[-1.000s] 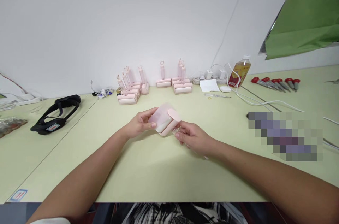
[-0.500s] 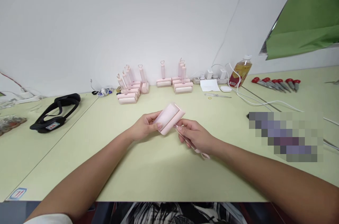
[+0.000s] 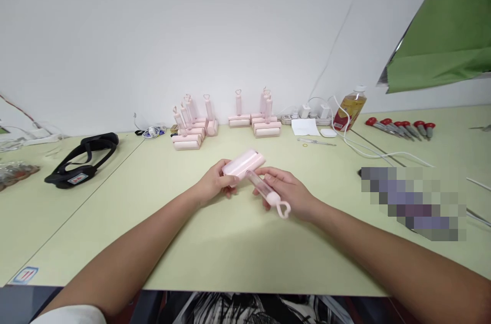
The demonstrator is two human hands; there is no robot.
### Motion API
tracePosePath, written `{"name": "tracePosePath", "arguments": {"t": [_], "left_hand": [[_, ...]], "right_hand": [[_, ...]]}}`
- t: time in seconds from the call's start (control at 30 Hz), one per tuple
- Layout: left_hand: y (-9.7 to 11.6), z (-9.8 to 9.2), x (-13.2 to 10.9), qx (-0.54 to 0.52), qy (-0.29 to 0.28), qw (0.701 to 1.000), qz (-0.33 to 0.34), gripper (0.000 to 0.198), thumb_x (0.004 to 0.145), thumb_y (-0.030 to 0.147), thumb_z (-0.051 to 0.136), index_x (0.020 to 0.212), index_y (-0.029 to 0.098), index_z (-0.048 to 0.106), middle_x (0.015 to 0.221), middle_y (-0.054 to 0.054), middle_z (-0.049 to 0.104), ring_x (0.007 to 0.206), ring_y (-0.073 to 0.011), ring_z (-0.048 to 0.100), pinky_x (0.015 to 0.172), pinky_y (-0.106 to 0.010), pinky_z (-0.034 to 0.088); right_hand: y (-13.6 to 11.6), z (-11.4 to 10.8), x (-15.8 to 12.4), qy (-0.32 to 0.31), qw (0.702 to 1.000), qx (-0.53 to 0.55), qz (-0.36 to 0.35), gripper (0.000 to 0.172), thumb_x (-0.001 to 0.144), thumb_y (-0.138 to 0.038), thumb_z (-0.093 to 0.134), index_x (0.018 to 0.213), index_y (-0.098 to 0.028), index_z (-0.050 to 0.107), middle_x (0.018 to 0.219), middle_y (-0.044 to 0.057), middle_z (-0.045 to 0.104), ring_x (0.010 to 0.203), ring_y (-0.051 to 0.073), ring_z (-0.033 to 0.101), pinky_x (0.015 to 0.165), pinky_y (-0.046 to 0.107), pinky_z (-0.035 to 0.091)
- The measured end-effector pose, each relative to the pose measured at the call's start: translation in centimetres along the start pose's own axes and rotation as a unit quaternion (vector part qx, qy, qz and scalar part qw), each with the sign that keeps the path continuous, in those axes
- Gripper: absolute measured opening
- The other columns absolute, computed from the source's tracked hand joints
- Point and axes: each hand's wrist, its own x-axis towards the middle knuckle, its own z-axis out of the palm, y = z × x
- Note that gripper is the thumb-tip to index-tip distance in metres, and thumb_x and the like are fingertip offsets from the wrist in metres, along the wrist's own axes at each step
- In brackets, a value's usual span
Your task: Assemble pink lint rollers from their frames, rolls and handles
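Note:
A pale pink lint roller [image 3: 244,164] with a wide head, a clear handle and a heart-shaped loop is held above the table. My left hand [image 3: 215,182] grips the left end of its head, thumb on the near side and fingers partly hidden beneath. My right hand [image 3: 293,192] is at the handle [image 3: 262,187], its fingers loosely curled behind and under it. The handle slants down to the right, its loop pointing towards me. Farther back, similar pink rollers stand handle-up in a left group [image 3: 187,143] and a right group [image 3: 267,131].
A black strap headset [image 3: 82,163] lies at left. Near the wall are a coiled cable [image 3: 151,133], a white paper [image 3: 305,127], tweezers [image 3: 316,141] and a drink bottle [image 3: 350,109]. Several red-handled tools [image 3: 401,129] and a blurred-out object [image 3: 412,204] lie at right.
The roller has turned so its handle now shows in front of my right hand. My right hand's grip has loosened from the pinch near the neck. My left hand still holds the head.

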Motion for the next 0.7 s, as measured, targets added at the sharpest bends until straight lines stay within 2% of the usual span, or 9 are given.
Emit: {"name": "tracePosePath", "arguments": {"t": [0.07,0.17,0.23,0.3,0.4,0.5,0.6,0.7], "left_hand": [[0.2,-0.2,0.2,-0.027,0.006,0.998,-0.051,0.038,0.072,0.034,0.070,0.099,0.018,0.048,0.076,-0.001,0.059,0.054,-0.0150,0.062,0.040,-0.022,0.042],[0.4,-0.3,0.4,-0.031,0.009,0.994,-0.101,0.032,0.076,0.041,0.066,0.092,0.017,0.052,0.072,-0.003,0.062,0.045,-0.0119,0.058,0.035,-0.019,0.038],[0.4,-0.5,0.6,-0.029,-0.001,0.991,-0.128,0.036,0.082,0.049,0.059,0.093,0.015,0.056,0.072,-0.006,0.065,0.042,-0.0109,0.057,0.033,-0.019,0.037],[0.4,-0.6,0.9,-0.043,0.001,0.988,-0.148,0.049,0.086,0.061,0.047,0.094,0.014,0.058,0.071,-0.007,0.065,0.042,-0.0112,0.056,0.031,-0.019,0.036],[0.2,-0.8,1.2,-0.088,0.037,0.986,-0.138,0.059,0.087,0.070,0.035,0.102,0.015,0.054,0.072,-0.006,0.065,0.044,-0.0124,0.057,0.032,-0.019,0.036],[0.0,-0.8,1.4,-0.104,0.075,0.985,-0.119,0.055,0.087,0.068,0.041,0.114,0.020,0.045,0.073,-0.003,0.065,0.047,-0.0131,0.058,0.035,-0.020,0.039],[-0.4,-0.6,1.5,-0.068,0.069,0.989,-0.107,0.048,0.087,0.063,0.049,0.110,0.020,0.046,0.077,-0.002,0.064,0.049,-0.0122,0.058,0.036,-0.019,0.039],[-0.7,-0.4,1.4,-0.025,0.041,0.995,-0.089,0.040,0.084,0.056,0.057,0.101,0.019,0.051,0.082,-0.002,0.062,0.051,-0.0106,0.058,0.037,-0.019,0.039]], "right_hand": [[-0.2,-0.1,-0.4,0.024,0.993,-0.087,-0.080,0.047,0.084,-0.042,0.061,0.125,-0.023,0.048,0.082,0.002,0.064,0.059,0.015,0.058,0.059,0.032,0.050],[-0.6,0.0,-0.5,0.055,0.949,-0.251,-0.182,0.051,0.083,-0.038,0.063,0.129,-0.025,0.047,0.082,0.001,0.063,0.064,0.015,0.055,0.062,0.030,0.046],[-1.3,0.1,0.1,0.087,0.916,-0.332,-0.209,0.038,0.084,-0.042,0.062,0.117,-0.023,0.055,0.076,0.001,0.061,0.061,0.015,0.052,0.059,0.029,0.042],[-2.7,0.1,1.5,0.115,0.887,-0.388,-0.223,0.029,0.086,-0.045,0.058,0.101,-0.021,0.059,0.070,0.001,0.059,0.058,0.015,0.050,0.057,0.029,0.038],[-5.7,-0.4,5.0,0.134,0.848,-0.449,-0.247,0.025,0.085,-0.045,0.056,0.083,-0.020,0.055,0.064,0.000,0.055,0.058,0.015,0.048,0.056,0.028,0.034],[-8.8,-1.3,9.6,0.169,0.818,-0.487,-0.255,0.029,0.080,-0.044,0.058,0.069,-0.021,0.044,0.061,-0.002,0.051,0.057,0.014,0.046,0.055,0.027,0.031],[-11.1,-2.4,14.5,0.202,0.810,-0.499,-0.232,0.025,0.080,-0.039,0.058,0.070,-0.021,0.044,0.065,0.000,0.053,0.061,0.016,0.049,0.058,0.028,0.034],[-12.2,-3.4,18.7,0.221,0.824,-0.487,-0.185,0.016,0.081,-0.033,0.058,0.081,-0.020,0.051,0.077,0.003,0.061,0.068,0.017,0.055,0.066,0.030,0.041]]}}
